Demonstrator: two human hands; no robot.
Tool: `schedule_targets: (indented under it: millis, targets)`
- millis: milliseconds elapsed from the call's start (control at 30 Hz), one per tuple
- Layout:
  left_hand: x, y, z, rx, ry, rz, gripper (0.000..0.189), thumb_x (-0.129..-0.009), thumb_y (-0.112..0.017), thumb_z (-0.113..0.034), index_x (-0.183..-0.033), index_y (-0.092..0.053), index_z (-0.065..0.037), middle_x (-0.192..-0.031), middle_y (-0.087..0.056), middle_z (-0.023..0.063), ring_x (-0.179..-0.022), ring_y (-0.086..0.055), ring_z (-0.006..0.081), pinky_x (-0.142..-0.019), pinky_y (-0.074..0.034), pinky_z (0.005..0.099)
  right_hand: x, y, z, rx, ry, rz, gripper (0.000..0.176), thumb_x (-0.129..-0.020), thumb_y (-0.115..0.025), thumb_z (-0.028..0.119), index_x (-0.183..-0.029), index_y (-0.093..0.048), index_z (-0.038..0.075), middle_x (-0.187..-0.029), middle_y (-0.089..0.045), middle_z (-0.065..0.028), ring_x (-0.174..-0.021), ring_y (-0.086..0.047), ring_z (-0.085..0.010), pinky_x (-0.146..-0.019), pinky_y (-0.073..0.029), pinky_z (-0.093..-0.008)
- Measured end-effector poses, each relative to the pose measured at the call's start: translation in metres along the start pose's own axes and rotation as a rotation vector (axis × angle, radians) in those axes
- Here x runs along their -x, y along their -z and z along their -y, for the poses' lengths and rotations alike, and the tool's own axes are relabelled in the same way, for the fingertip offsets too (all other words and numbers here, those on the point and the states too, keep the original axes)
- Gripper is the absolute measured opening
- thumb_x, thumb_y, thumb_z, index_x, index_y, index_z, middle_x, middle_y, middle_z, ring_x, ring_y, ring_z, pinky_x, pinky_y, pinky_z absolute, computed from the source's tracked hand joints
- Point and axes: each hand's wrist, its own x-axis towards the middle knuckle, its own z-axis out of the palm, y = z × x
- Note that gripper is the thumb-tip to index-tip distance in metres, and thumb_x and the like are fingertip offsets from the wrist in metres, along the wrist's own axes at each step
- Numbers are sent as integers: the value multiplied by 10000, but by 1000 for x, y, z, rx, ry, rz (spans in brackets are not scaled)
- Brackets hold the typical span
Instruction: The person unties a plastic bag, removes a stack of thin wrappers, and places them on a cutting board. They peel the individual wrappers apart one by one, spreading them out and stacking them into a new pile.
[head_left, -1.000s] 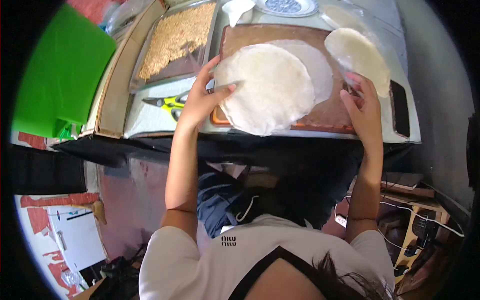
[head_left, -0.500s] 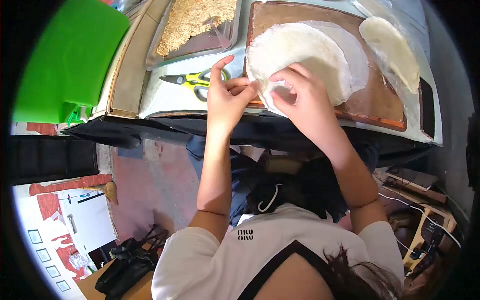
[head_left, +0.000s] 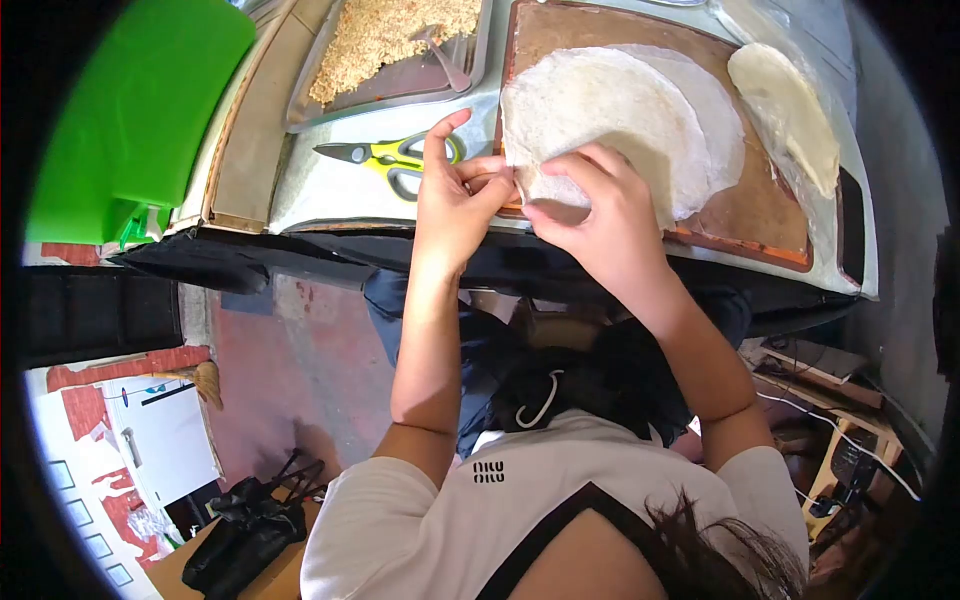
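Note:
A round white flatbread wrapper point(head_left: 610, 110) lies on a brown board point(head_left: 760, 205), on top of another wrapper point(head_left: 715, 120) that shows at its right. My left hand point(head_left: 452, 200) pinches the wrapper's near left edge with thumb and fingers. My right hand point(head_left: 600, 215) grips the same edge just to the right, fingers curled over it. Both hands sit at the board's near left corner.
Yellow-handled scissors point(head_left: 385, 158) lie on the counter left of the board. A metal tray of crumbled filling point(head_left: 385, 40) with a spoon point(head_left: 440, 55) stands behind them. A stack of wrappers in plastic point(head_left: 785, 110) is at the right. A green panel point(head_left: 130, 110) stands at far left.
A second ago my right hand was at the board's right edge; it came across to the wrapper's near edge beside my left hand. Since half a second ago the hands barely shifted.

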Motion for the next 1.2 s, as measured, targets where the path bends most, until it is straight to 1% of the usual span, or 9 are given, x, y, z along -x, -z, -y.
schedule_targets:
  millis: [200, 300, 433, 533, 567, 667, 867, 967, 1200]
  targets:
    - [1, 1, 0, -11, 16, 1, 679, -835, -594, 89, -1406, -253, -49, -960, -667, 178, -792, -670, 151, -734, -549, 269, 2, -3, -1, -5, 5, 7, 369, -621, -822, 138, -920, -639, 23, -922, -597, -124, -883, -591, -329, -768, -493, -407]
    - [2, 1, 1, -64, -6, 17, 662, -870, -589, 60, -1433, -254, -40, -974, -653, 142, -804, -650, 140, -773, -562, 285, 5, 0, -4, 7, 48, 70, 450, -641, -811, 125, -1043, -628, 35, -994, -604, -135, -936, -591, -337, -806, -492, -406]
    - [1, 2, 9, -32, -18, 8, 659, -867, -578, 66, -1433, -261, -49, -972, -649, 140, -808, -642, 139, -776, -558, 287, 1, 48, -2, -144, 30, 406, 612, -673, -752, 23, -1253, -567, 84, -1172, -589, -129, -1061, -587, -298, -822, -513, -379]
    - [0, 2, 8, -67, -17, -10, 642, -868, -567, 68, -1428, -276, -52, -971, -648, 142, -814, -641, 142, -774, -557, 292, 4, 95, -5, 41, -33, 392, 566, -702, -702, 9, -1243, -552, 85, -1175, -564, -156, -1065, -565, -342, -900, -498, -393]
    - [0, 2, 9, -66, -18, -5, 639, -869, -569, 66, -1426, -278, -50, -972, -648, 142, -813, -641, 143, -772, -558, 292, 7, 106, -6, -36, -129, 408, 562, -701, -684, -4, -1241, -549, 77, -1181, -571, -142, -1042, -577, -330, -865, -522, -368]
    - [-1, 2, 9, -74, -27, -5, 635, -875, -576, 56, -1427, -280, -51, -975, -648, 142, -808, -639, 143, -758, -555, 285, 17, 119, -13, -75, -169, 396, 504, -702, -679, -7, -1191, -575, 60, -1176, -580, -136, -1004, -596, -316, -830, -539, -357]
    - [1, -2, 4, -69, -10, -36, 660, -825, -602, 69, -1402, -299, -41, -940, -662, 143, -778, -626, 100, -765, -528, 246, 25, 107, -23, -2, 106, 305, 273, -732, -707, 33, -998, -648, 17, -1039, -640, -119, -931, -623, -293, -768, -514, -344]
    - [-1, 3, 9, -93, -23, -46, 655, -824, -605, 67, -1398, -309, -41, -946, -660, 146, -781, -628, 103, -763, -530, 248, 28, 102, -20, -188, -63, 234, 206, -737, -717, 43, -932, -659, 8, -959, -658, -123, -881, -630, -302, -779, -493, -349]
    - [3, -6, 3, -132, -16, -84, 636, -826, -592, 76, -1390, -326, -51, -943, -660, 137, -781, -629, 112, -750, -527, 246, 35, 98, -30, -54, 34, 195, 198, -724, -729, 27, -912, -668, 13, -963, -670, -126, -896, -638, -304, -820, -491, -360]
